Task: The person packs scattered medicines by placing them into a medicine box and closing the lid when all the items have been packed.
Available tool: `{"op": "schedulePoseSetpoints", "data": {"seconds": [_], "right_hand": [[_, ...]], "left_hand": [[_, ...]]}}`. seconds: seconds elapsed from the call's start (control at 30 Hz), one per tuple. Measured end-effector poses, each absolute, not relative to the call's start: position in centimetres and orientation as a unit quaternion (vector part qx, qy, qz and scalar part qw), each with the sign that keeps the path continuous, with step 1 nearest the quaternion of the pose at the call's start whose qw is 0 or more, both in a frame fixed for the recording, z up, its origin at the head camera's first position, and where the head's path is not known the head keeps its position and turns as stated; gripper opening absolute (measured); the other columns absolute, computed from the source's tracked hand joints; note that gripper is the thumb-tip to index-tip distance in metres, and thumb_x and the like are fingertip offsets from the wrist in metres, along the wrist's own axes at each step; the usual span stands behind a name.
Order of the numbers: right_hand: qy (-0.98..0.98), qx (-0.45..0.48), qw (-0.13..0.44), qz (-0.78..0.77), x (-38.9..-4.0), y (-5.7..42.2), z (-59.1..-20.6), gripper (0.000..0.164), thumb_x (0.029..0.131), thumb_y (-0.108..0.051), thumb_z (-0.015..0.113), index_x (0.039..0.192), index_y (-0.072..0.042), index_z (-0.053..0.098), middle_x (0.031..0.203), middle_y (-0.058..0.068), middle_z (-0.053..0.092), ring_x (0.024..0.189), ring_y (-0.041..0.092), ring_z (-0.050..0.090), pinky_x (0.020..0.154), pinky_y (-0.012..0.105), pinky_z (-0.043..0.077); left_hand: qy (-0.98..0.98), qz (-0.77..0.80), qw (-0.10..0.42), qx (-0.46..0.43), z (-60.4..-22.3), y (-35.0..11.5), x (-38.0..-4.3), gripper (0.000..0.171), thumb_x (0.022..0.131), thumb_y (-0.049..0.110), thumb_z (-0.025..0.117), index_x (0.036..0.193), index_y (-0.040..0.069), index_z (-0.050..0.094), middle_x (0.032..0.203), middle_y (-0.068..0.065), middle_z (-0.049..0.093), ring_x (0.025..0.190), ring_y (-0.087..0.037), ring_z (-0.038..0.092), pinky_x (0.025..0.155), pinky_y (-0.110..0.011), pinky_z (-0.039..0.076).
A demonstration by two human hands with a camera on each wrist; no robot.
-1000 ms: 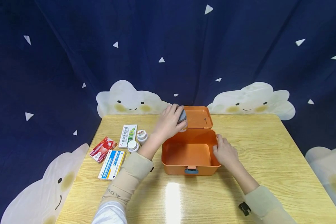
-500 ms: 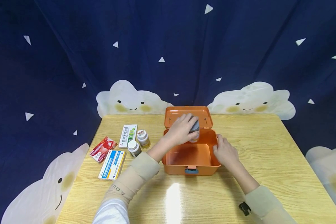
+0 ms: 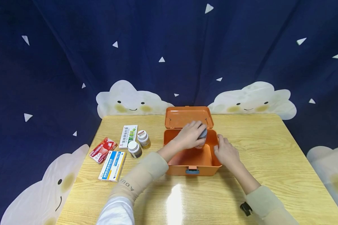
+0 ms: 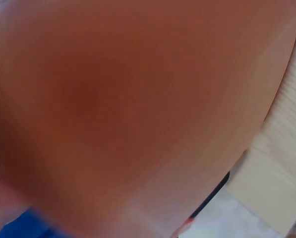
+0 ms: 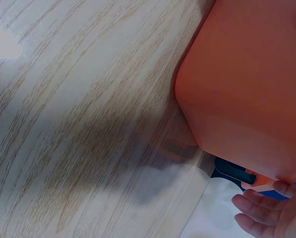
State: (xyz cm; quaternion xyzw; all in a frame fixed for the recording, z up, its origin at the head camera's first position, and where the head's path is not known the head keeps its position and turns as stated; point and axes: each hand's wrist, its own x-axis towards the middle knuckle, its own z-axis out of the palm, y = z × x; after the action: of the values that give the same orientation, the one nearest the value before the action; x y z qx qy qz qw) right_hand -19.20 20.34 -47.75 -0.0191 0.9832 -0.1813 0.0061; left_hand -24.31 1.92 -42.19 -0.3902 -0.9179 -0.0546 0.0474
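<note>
An orange lidded storage box [image 3: 180, 171] sits with its lid [image 3: 187, 117] swung back. Inside it, near the right back corner, my left hand [image 3: 188, 136] grips a bottle with a grey cap [image 3: 203, 133] from above; the fingers hide much of it. My right hand [image 3: 227, 153] holds the box's right rim, thumb over the inner side and fingers outside. The right wrist view shows the box's outer wall [image 5: 242, 89] and the fingers of my right hand [image 5: 279, 215] beside it. A blurred orange box wall [image 4: 152, 114] fills most of the left wrist view.
Left of the box stand two white-capped bottles, one amber [image 3: 144, 140] and one dark [image 3: 134, 149]. Beside them lie a green-and-white medicine box [image 3: 126, 136], a red one [image 3: 102, 150] and a blue-and-white one [image 3: 112, 165]. The wooden table [image 3: 270, 156] ends at a dark blue curtain [image 3: 242, 47].
My left hand has carried the grey-capped bottle rightward and down from the box's left back corner into its right side. The right hand stays on the rim.
</note>
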Motion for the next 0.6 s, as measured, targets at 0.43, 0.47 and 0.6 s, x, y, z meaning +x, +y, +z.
{"op": "schedulePoseSetpoints", "data": {"seconds": [0.43, 0.47, 0.6], "right_hand": [[0.984, -0.017, 0.013, -0.178, -19.3, 20.4, -47.8, 0.048, 0.089, -0.020, 0.040, 0.133, -0.001, 0.032, 0.110, 0.025, 0.050, 0.082, 0.040, 0.056, 0.060, 0.050, 0.044], [0.984, -0.018, 0.012, -0.178, -19.3, 20.4, -47.8, 0.048, 0.089, -0.020, 0.040, 0.133, -0.001, 0.032, 0.110, 0.025, 0.050, 0.083, 0.040, 0.056, 0.060, 0.051, 0.044], [0.984, -0.017, 0.011, -0.179, -19.4, 20.4, -47.9, 0.048, 0.089, -0.020, 0.039, 0.133, -0.001, 0.032, 0.111, 0.024, 0.050, 0.083, 0.040, 0.056, 0.061, 0.051, 0.044]], "left_hand": [[-0.917, -0.010, 0.004, -0.400, -44.7, 3.8, -25.0, 0.051, 0.091, 0.039, 0.050, 0.135, 0.016, 0.039, 0.125, -0.003, 0.040, 0.106, -0.018, 0.040, 0.087, -0.031, 0.039], [-0.916, -0.007, 0.003, -0.401, -44.9, 3.9, -25.0, 0.051, 0.091, 0.039, 0.050, 0.135, 0.016, 0.040, 0.126, -0.003, 0.040, 0.106, -0.017, 0.040, 0.087, -0.031, 0.039], [-0.913, 0.009, 0.004, -0.407, -45.6, 4.3, -25.2, 0.052, 0.091, 0.041, 0.051, 0.135, 0.016, 0.040, 0.127, -0.003, 0.040, 0.107, -0.018, 0.041, 0.086, -0.031, 0.040]]}}
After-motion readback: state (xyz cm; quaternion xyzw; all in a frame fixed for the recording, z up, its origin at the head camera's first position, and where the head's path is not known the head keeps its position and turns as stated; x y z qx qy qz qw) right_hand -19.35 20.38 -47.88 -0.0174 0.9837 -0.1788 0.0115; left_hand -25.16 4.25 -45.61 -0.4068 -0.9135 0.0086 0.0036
